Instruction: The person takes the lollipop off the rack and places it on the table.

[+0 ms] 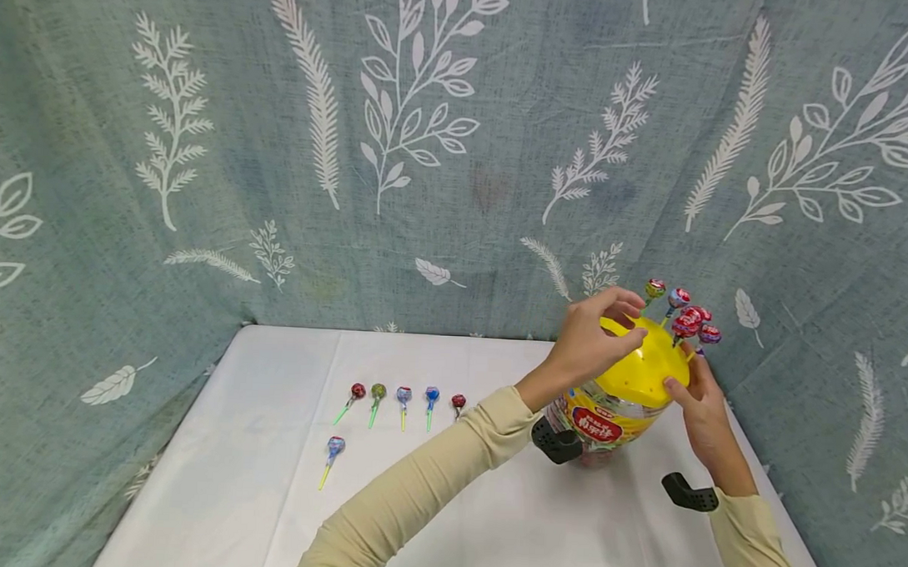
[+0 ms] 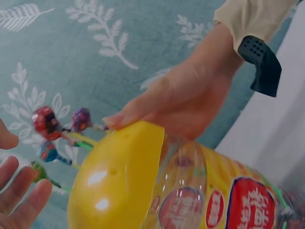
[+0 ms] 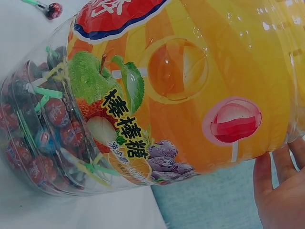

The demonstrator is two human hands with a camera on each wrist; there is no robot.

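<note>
A clear plastic lollipop jar (image 1: 603, 418) with a yellow domed lid (image 1: 646, 361) leans to the right over the table. Several wrapped lollipops, among them a red one (image 2: 44, 120) and a green one (image 1: 655, 288), stick out of the lid by their sticks. My right hand (image 1: 701, 405) holds the jar near its top, thumb against the lid's edge; its other fingers are partly hidden behind. Over the left side of the lid is my left hand (image 1: 591, 330), fingers loosely bent and thumb apart, with nothing between them. More lollipops (image 3: 57, 124) fill the jar's bottom.
On the white table (image 1: 214, 475), left of the jar, several lollipops lie in a row, including a green one (image 1: 377, 393) and a blue one (image 1: 432, 395). A single blue lollipop (image 1: 335, 448) lies nearer me. A leaf-patterned curtain (image 1: 472, 184) hangs behind and along the sides.
</note>
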